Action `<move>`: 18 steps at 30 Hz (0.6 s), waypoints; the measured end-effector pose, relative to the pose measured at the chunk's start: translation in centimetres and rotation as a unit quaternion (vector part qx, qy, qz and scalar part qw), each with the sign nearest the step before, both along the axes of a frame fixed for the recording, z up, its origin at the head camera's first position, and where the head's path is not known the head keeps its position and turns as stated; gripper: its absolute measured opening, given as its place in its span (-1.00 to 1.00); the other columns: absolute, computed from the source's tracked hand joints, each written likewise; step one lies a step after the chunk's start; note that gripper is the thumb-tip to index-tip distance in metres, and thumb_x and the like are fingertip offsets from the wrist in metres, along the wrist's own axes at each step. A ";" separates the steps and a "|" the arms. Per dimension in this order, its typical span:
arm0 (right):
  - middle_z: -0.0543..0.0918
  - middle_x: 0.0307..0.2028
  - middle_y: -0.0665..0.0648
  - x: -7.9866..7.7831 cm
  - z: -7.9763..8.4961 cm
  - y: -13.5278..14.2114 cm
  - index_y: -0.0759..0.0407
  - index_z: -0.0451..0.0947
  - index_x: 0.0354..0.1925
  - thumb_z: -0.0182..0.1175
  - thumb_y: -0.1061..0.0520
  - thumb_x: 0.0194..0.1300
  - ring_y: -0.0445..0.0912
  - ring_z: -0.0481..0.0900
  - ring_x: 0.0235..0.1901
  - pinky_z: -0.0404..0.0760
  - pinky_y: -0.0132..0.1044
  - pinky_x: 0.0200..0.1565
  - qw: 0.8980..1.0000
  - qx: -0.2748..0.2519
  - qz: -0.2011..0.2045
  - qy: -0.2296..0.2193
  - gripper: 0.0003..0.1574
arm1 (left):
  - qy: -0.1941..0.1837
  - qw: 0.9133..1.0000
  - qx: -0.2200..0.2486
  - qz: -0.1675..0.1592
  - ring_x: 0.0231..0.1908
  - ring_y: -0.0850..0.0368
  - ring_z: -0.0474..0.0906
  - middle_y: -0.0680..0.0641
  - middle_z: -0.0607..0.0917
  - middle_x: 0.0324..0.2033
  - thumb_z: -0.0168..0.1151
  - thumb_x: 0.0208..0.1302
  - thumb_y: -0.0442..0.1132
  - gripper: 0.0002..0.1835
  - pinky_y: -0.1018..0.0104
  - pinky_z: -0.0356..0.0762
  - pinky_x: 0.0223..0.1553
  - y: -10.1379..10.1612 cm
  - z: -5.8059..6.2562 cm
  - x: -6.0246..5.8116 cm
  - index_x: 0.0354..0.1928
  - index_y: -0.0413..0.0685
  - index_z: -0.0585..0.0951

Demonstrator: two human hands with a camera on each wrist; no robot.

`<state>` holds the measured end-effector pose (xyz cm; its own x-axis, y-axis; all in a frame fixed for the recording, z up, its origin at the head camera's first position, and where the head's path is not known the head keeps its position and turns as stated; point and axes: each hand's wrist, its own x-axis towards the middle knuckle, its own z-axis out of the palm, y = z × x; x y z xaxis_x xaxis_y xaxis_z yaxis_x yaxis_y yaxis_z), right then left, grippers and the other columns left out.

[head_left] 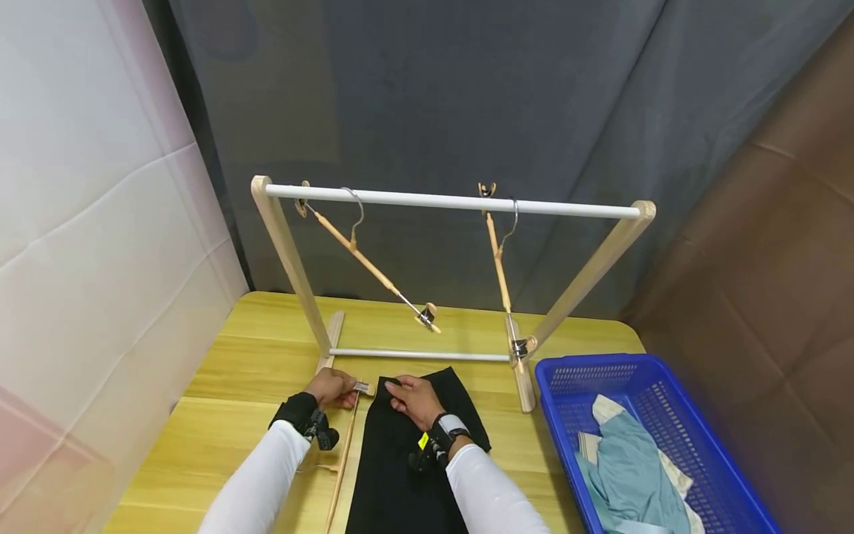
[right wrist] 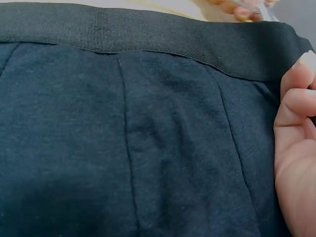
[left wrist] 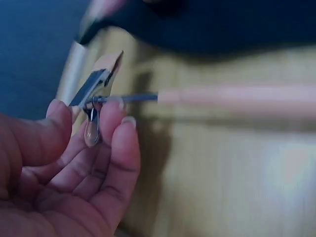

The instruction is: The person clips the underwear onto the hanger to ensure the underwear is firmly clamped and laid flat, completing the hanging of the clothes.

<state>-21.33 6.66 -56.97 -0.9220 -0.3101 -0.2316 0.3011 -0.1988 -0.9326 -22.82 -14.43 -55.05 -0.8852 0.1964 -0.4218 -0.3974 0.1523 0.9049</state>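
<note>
My left hand (head_left: 333, 387) pinches the end clip (left wrist: 90, 94) of a wooden clip hanger (head_left: 344, 456), gripping it between thumb and fingers. The hanger's bar runs from that hand toward the near edge of the table, its hook lying to the left. Right beside it lie black boxer briefs (head_left: 376, 482), spread on the table with a wide elastic waistband (right wrist: 148, 30). My right hand (head_left: 416, 403) pinches the waistband's corner between thumb and curled fingers, close to the clip. In the left wrist view, the dark fabric sits just beyond the clip.
A wooden rack with a white rail (head_left: 427, 199) stands at the back; two clip hangers, one left (head_left: 367, 261) and one right (head_left: 497, 261), hang from it. At the right, a blue basket (head_left: 548, 393) contains crumpled teal and cream clothes (head_left: 627, 460). Curtains enclose the table (head_left: 227, 371).
</note>
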 end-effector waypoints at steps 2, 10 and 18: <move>0.53 -0.55 0.05 0.0 0.1 -0.1 0.56 0.46 -0.11 0.16 0.36 0.32 -0.23 0.44 -0.63 0.43 -0.46 -0.54 1.000 0.008 -0.001 0.002 -0.76 | 0.016 1.000 0.006 0.016 -0.64 0.21 0.53 -0.09 0.60 -0.63 -0.02 0.38 -0.49 -0.80 0.38 0.54 -0.55 0.2 0.2 0.0 -0.16 -0.63 0.48; 0.55 -0.51 0.05 -0.7 -1.3 0.0 0.54 0.44 -0.06 0.15 0.37 0.32 -0.22 0.49 -0.60 0.49 -0.45 -0.50 1.000 0.006 -0.002 -0.005 -0.74 | 0.038 0.996 0.008 0.078 -0.70 0.19 0.52 -0.14 0.59 -0.68 0.02 0.29 -0.60 -0.87 0.39 0.52 -0.64 0.9 0.2 -0.3 -0.24 -0.67 0.49; 0.54 -0.53 0.00 -1.1 -2.8 -0.2 0.44 0.49 -0.08 0.21 0.32 0.29 -0.25 0.46 -0.63 0.44 -0.48 -0.55 1.000 0.010 -0.019 -0.007 -0.75 | 0.047 0.995 -0.037 0.085 -0.70 0.17 0.53 -0.18 0.60 -0.67 0.05 0.30 -0.57 -0.87 0.35 0.55 -0.63 1.5 0.9 0.0 -0.26 -0.63 0.52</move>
